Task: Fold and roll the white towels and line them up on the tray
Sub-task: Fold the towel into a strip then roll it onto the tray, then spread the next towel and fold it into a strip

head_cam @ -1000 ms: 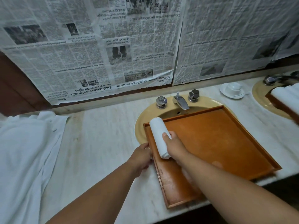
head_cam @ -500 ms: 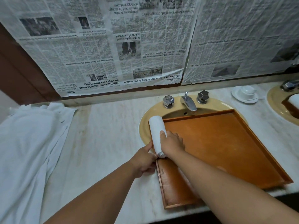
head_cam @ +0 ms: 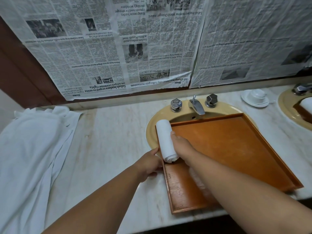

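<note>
Because the rolled towel (head_cam: 166,142) is soft, light cloth with nothing to keep it wound, you should hold it around its middle, across the loose outer edge, not by its ends. It lies inside the wooden tray (head_cam: 236,149), lengthwise against the left rim, reaching up to the far-left corner. Your right hand (head_cam: 184,149) sits against the roll's right side with the thumb laid over the top; the fingers are hidden beneath, so it seems a light wrap rather than a squeeze. Your left hand (head_cam: 148,164) rests outside the left rim, thumb touching the rim just beside the roll, fingers curled under; I cannot tell whether it grips anything. The near end of the roll looks likely to spring open if released carelessly. The pile of white towels (head_cam: 30,157) waits well apart to the left on the marble counter (head_cam: 109,149).
</note>
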